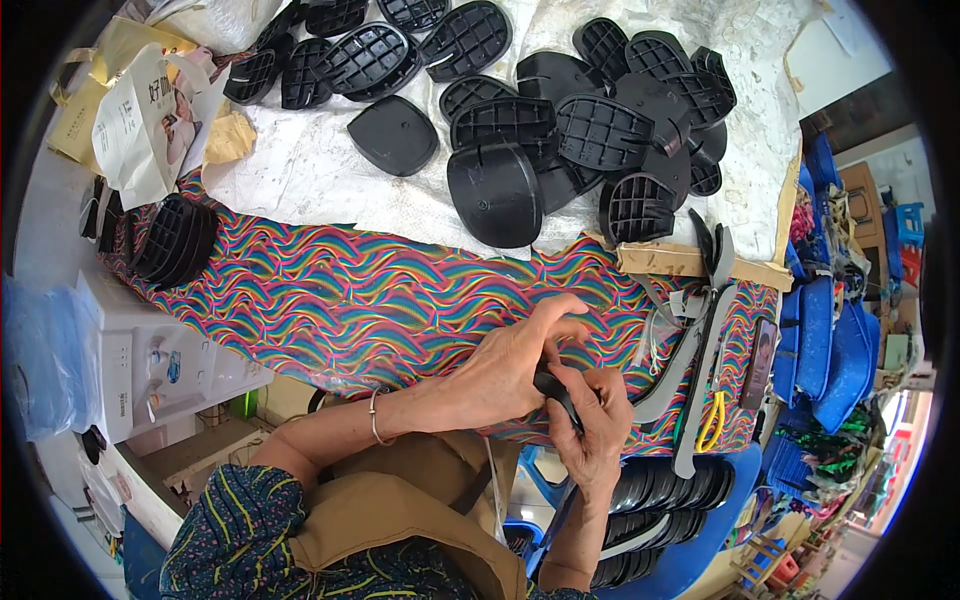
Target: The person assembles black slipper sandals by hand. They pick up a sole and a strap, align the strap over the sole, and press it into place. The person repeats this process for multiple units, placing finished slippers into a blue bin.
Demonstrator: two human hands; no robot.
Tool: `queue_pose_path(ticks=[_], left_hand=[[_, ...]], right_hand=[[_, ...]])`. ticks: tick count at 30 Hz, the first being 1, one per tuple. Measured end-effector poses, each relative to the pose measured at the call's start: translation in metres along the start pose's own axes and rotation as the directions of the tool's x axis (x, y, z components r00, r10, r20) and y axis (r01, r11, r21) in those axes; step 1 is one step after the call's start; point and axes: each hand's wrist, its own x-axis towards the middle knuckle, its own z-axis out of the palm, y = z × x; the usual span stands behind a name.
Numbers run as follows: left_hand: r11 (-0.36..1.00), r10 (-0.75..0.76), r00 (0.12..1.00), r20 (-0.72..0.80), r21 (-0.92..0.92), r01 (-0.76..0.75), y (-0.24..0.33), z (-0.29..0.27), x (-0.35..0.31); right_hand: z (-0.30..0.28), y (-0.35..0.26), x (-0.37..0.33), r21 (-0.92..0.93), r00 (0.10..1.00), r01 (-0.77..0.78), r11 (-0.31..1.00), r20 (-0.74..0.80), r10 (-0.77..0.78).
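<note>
Above the near edge of the patterned tabletop, both my hands meet around a small black moulded part [557, 390], seen mostly edge-on and partly covered by fingers. My right hand [597, 420] pinches it between thumb and fingers. My left hand [505, 365] is curled against its other side, with the index finger raised and bent over; its grip is partly hidden. Beyond them, a pile of black moulded pieces [603, 132] with ribbed grid undersides lies on a white sheet [300, 160]. Some pieces show a smooth face instead. A short stack of similar pieces [178, 240] stands at the left.
Long grey curved strips [708, 380], a yellow cord loop [711, 420] and a phone [760, 362] lie at the right. A cardboard strip [690, 264] borders the sheet. Rows of black pieces fill a blue tub [722, 510] below. Paper bags [150, 110] stand far left.
</note>
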Motion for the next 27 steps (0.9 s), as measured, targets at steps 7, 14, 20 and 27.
queue_pose_path(ticks=[7,14,20,27], left_hand=[[0.965,0.256,0.961,-0.108,-0.023,-0.26,-0.003,-0.019,-0.009],[0.816,0.523,0.824,-0.219,0.406,-0.41,-0.001,-0.016,-0.007],[0.447,0.712,0.701,0.035,0.747,-0.492,-0.01,-0.017,0.001],[0.606,0.631,0.771,-0.085,0.674,-0.422,-0.007,-0.008,0.005]], right_hand=[[0.0,0.005,-0.003,0.078,0.994,-0.069,0.995,-0.085,0.076],[-0.001,0.007,-0.002,0.108,0.988,-0.108,0.988,-0.094,0.119],[-0.002,0.009,0.003,0.185,0.979,-0.16,0.97,-0.097,0.18],[-0.006,0.011,0.004,0.197,0.969,-0.201,0.96,-0.105,0.224]])
